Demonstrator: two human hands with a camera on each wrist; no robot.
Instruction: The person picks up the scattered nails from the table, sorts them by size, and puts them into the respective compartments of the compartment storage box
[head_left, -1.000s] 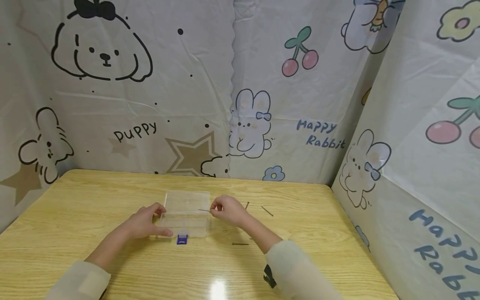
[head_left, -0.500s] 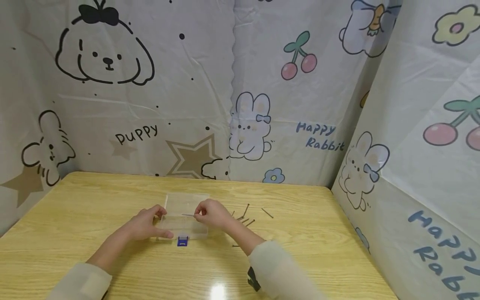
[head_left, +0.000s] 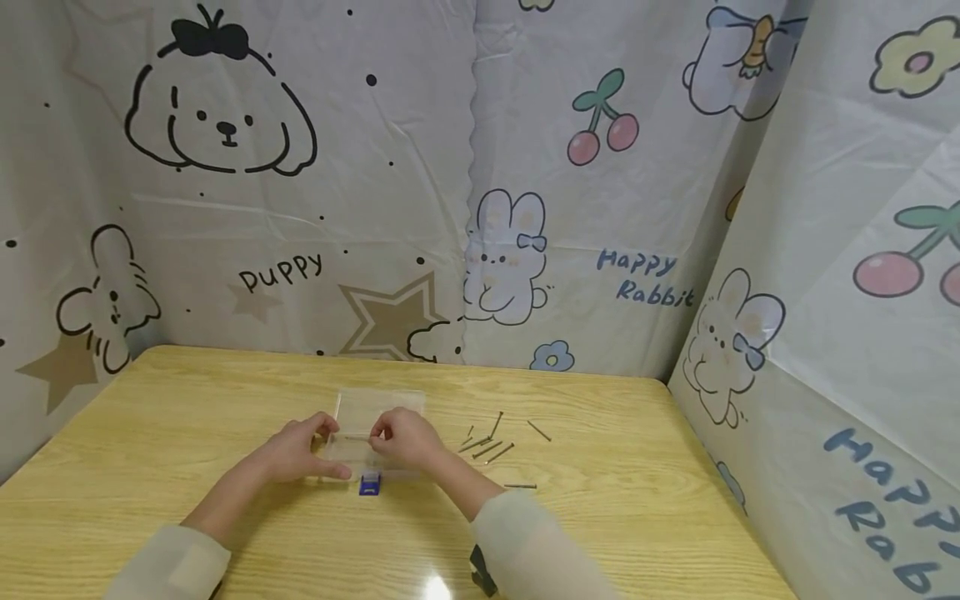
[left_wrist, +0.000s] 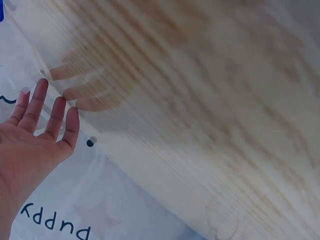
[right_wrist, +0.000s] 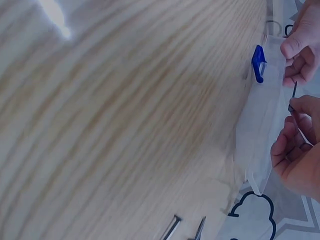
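A clear plastic box (head_left: 345,454) lies with its lid (head_left: 356,408) raised back and a blue latch (head_left: 369,485) at its front. My left hand (head_left: 296,450) holds the box's left side, thumb at the front and fingers toward the back; in the left wrist view its fingers (left_wrist: 72,122) look only slightly bent. Above the compartments, my right hand (head_left: 411,437) pinches a nail (right_wrist: 295,90) between thumb and fingers. The nail points left toward the left hand. Whether it touches the box floor cannot be made out.
Several loose nails (head_left: 498,452) lie on the wooden table (head_left: 615,500) right of the box. Apart from them are one nail (head_left: 539,431) farther back and another nail (head_left: 521,486) nearer the front. Printed curtains (head_left: 375,208) stand behind the table and at its sides.
My right hand has moved left with the nail, from the box's right edge to over its compartments. The left hand keeps its place on the box. The loose nails have come into fuller view.
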